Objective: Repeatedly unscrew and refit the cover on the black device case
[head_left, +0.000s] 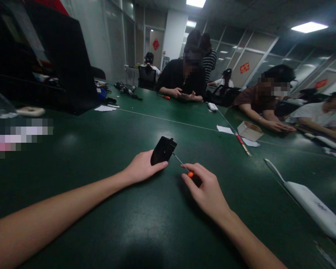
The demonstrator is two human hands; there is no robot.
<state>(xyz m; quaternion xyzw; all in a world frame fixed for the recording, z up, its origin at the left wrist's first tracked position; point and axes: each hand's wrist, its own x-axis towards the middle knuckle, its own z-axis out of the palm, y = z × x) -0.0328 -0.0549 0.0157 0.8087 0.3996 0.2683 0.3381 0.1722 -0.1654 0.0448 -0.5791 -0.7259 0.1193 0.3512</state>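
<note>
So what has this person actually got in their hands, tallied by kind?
black device, gripped by the left hand: 1
orange-handled screwdriver, pinched in the right hand: 1
Total: 2

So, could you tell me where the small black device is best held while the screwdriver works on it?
Grip the black device by its near end, from the left, as the left hand does. It rests on the table, and the screwdriver in the right hand meets its right edge, so that side should probably stay free.
</note>
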